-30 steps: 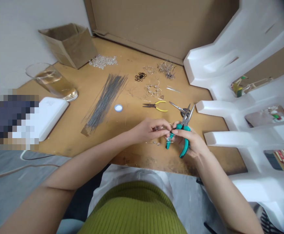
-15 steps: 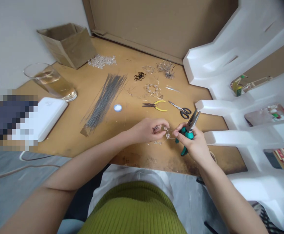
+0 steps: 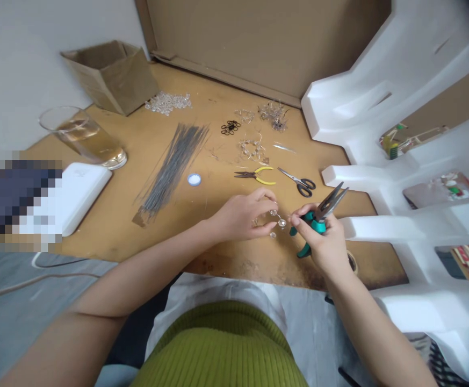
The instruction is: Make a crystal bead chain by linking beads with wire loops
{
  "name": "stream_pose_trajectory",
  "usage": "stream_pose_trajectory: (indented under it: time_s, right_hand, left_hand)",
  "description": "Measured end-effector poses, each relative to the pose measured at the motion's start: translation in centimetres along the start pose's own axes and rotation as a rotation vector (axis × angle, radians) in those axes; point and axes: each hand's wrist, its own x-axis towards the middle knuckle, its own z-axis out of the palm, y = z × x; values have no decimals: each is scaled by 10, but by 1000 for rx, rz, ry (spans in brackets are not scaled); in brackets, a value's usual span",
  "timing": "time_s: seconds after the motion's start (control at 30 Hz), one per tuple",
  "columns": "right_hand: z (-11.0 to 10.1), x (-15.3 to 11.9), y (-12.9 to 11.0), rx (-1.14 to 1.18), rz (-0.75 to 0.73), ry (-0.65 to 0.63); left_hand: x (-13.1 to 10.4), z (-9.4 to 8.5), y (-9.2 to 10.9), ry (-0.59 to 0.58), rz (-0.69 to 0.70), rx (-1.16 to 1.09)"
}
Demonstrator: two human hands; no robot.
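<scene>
My left hand (image 3: 245, 216) is curled around a thin wire strung with clear beads (image 3: 282, 223). Its thumb and fingertips bend toward the beads, and part of the strand is hidden behind them. In my right hand (image 3: 327, 236) lies a pair of green-handled long-nose pliers (image 3: 318, 224), jaws pointing up and to the right and slightly parted. The right thumb and index finger are pinched together close to the strand's right side; whether they grip wire is too small to make out.
Yellow-handled pliers (image 3: 254, 174), black-handled scissors (image 3: 298, 183) and a bundle of grey wires (image 3: 173, 166) lie ahead. Loose clear beads (image 3: 167, 102) sit by a paper bag (image 3: 113, 80). A glass of drink (image 3: 85, 137) stands left. White foam (image 3: 355, 228) borders the right.
The green-handled pliers have tilted further right and their jaws swing outward. My left fingers have spread a little, and the beads have shifted slightly rightward.
</scene>
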Motion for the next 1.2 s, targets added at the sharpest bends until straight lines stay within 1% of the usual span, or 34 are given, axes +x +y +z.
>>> stream_pose_trajectory:
  time_s: [0.1, 0.2, 0.4, 0.5, 0.63, 0.8, 0.9, 0.97, 1.07, 1.13, 1.2]
  right_hand:
    - [-2, 0, 0, -3, -18, 6]
    - [-3, -1, -2, -2, -29, 14]
    - [-1, -1, -4, 34, -14, -2]
    - [0, -1, -4, 15, -16, -23]
    - [1, -1, -5, 16, -16, -44]
    - [4, -1, -2, 40, -18, -25]
    - [6, 0, 0, 67, -7, -33]
    - [6, 0, 0, 57, 3, -49]
    - [6, 4, -5, 47, 33, -73]
    - [6, 9, -9, 80, 61, -86]
    - [8, 19, -10, 139, 62, -102]
  left_hand:
    - [-1, 2, 0, 52, 46, 77]
    - [-1, 4, 0, 58, 92, 122]
    - [-2, 5, 2, 119, 80, -31]
    - [-3, 5, 3, 91, 69, -73]
    - [-2, 9, 4, 47, 29, -170]
    - [0, 12, 6, -22, -56, -438]
    - [1, 13, 7, -39, -81, -520]
    - [2, 13, 8, -26, -83, -536]
    - [3, 10, 11, 48, -92, -588]
    - [5, 7, 11, 81, -153, -683]
    - [6, 1, 9, 94, -246, -791]
